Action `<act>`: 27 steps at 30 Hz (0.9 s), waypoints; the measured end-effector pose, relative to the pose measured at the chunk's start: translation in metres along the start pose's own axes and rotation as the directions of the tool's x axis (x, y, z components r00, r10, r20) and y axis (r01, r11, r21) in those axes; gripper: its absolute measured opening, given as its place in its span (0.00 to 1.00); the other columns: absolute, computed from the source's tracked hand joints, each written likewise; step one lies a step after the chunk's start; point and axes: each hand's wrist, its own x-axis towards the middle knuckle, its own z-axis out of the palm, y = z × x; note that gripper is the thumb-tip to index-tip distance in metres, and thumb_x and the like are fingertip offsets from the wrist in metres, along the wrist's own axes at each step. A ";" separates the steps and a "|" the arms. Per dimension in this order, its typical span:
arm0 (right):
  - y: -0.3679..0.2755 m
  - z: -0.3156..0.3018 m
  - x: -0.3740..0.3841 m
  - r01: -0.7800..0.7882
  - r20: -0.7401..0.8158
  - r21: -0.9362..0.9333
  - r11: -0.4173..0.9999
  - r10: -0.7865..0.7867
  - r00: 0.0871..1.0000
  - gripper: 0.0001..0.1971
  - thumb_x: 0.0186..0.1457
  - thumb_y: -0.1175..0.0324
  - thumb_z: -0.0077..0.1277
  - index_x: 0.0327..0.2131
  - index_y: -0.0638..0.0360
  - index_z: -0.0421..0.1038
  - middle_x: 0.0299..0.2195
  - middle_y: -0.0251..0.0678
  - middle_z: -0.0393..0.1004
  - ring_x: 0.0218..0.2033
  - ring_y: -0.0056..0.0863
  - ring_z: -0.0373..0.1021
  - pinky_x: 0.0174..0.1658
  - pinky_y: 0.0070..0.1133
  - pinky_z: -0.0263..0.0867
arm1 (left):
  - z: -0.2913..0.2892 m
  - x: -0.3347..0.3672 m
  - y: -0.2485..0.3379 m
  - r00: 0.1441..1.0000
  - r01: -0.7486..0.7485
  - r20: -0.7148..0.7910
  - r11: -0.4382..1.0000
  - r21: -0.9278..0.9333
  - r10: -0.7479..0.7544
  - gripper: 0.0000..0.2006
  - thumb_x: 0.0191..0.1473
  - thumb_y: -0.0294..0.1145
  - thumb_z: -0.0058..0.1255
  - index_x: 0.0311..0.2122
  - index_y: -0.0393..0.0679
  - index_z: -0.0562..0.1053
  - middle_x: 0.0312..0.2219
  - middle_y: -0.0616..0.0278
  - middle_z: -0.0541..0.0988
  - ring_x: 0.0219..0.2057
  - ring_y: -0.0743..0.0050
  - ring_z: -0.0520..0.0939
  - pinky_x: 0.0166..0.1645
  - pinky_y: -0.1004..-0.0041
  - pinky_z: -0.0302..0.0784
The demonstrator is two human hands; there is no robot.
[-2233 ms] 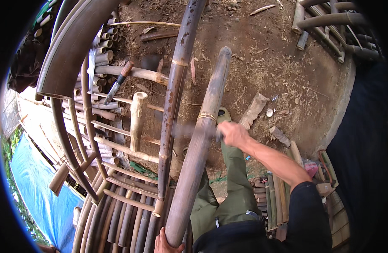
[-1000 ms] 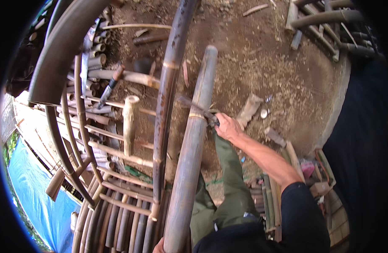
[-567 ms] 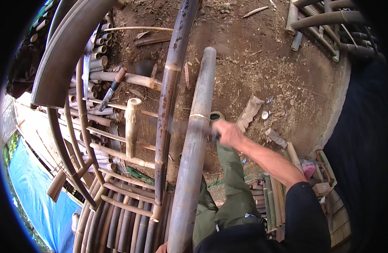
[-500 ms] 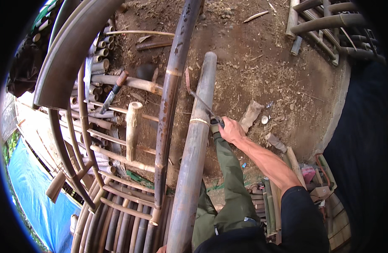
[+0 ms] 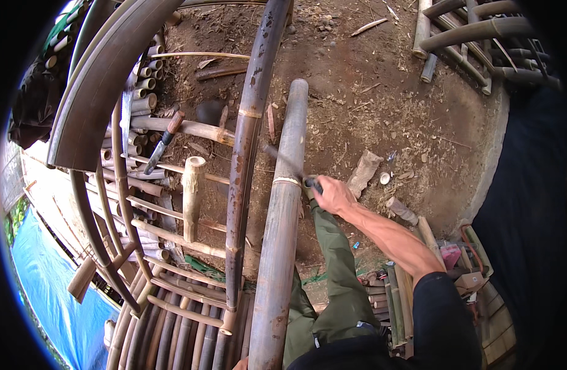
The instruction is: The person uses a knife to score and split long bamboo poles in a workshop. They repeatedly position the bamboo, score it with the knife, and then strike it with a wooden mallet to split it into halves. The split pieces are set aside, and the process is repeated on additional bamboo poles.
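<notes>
A thick grey bamboo pole (image 5: 276, 246) runs from the lower edge up through the middle, in front of my legs. My right hand (image 5: 334, 196) is closed round the dark handle of a knife, just right of the pole. The knife's blade (image 5: 270, 150) lies across the pole and is smeared by motion. Below the blade, a pale ring with rough fibres (image 5: 287, 181) marks the pole's joint. Only a sliver of my left hand (image 5: 241, 364) shows at the lower edge, against the pole's left side; its fingers are hidden.
Left of the pole stands a bamboo frame (image 5: 237, 185) with rungs. A wooden-handled knife (image 5: 164, 143) and a short pale bamboo piece (image 5: 193, 197) rest on it. Wood chips and a cut block (image 5: 364, 172) lie on the dirt. More bamboo furniture (image 5: 475, 37) stands far right.
The knife's blade has swung lower and flatter across the pole, and my right hand has shifted slightly left and down. The pole's far end has moved a little left.
</notes>
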 end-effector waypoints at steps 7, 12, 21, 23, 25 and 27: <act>-0.002 0.009 -0.005 0.050 0.101 -0.056 0.997 -0.045 0.994 0.13 0.51 0.65 0.57 0.38 0.56 0.67 0.32 0.41 0.73 0.29 0.42 0.76 0.31 0.37 0.74 | -0.020 0.077 0.039 0.992 -0.040 0.115 0.999 -0.030 0.043 0.55 0.41 0.53 0.69 0.65 0.31 0.51 0.55 0.43 0.72 0.56 0.59 0.74 0.59 0.64 0.70; -0.042 0.000 -0.039 0.304 0.234 -0.070 0.950 -0.281 0.931 0.18 0.45 0.65 0.63 0.37 0.56 0.65 0.31 0.39 0.69 0.30 0.42 0.75 0.29 0.34 0.74 | 0.015 0.116 0.078 0.981 -0.184 -0.005 0.946 0.265 0.192 0.51 0.40 0.37 0.72 0.65 0.32 0.53 0.54 0.51 0.72 0.55 0.64 0.73 0.61 0.66 0.67; -0.057 -0.027 -0.103 0.390 0.197 -0.031 0.920 -0.377 0.905 0.22 0.39 0.65 0.65 0.39 0.56 0.68 0.31 0.38 0.69 0.30 0.41 0.74 0.30 0.33 0.74 | 0.016 0.071 0.035 0.993 -0.084 0.101 0.983 0.163 0.068 0.51 0.41 0.34 0.71 0.66 0.31 0.52 0.56 0.53 0.70 0.58 0.66 0.69 0.64 0.67 0.62; -0.043 -0.021 -0.109 0.441 0.225 -0.037 0.897 -0.422 0.878 0.20 0.42 0.65 0.63 0.39 0.57 0.68 0.30 0.39 0.69 0.29 0.41 0.74 0.30 0.33 0.73 | 0.012 0.086 0.034 0.990 -0.116 0.107 0.973 0.199 0.096 0.49 0.42 0.34 0.70 0.65 0.30 0.52 0.55 0.53 0.70 0.58 0.67 0.70 0.63 0.67 0.62; -0.003 -0.009 -0.096 0.275 0.210 -0.240 0.931 -0.227 0.951 0.14 0.48 0.64 0.59 0.36 0.57 0.69 0.30 0.41 0.71 0.28 0.41 0.75 0.29 0.31 0.74 | 0.013 0.096 0.040 0.990 -0.101 0.116 0.968 0.230 0.076 0.49 0.42 0.34 0.70 0.65 0.30 0.53 0.55 0.53 0.70 0.57 0.67 0.70 0.63 0.67 0.62; 0.007 -0.008 -0.065 -0.286 0.114 -0.311 0.906 0.335 0.935 0.10 0.55 0.64 0.52 0.36 0.58 0.69 0.34 0.44 0.74 0.29 0.43 0.76 0.29 0.32 0.74 | 0.020 0.093 0.047 0.990 -0.125 0.089 0.963 0.240 0.107 0.47 0.42 0.36 0.70 0.63 0.30 0.55 0.54 0.52 0.71 0.56 0.67 0.71 0.63 0.67 0.62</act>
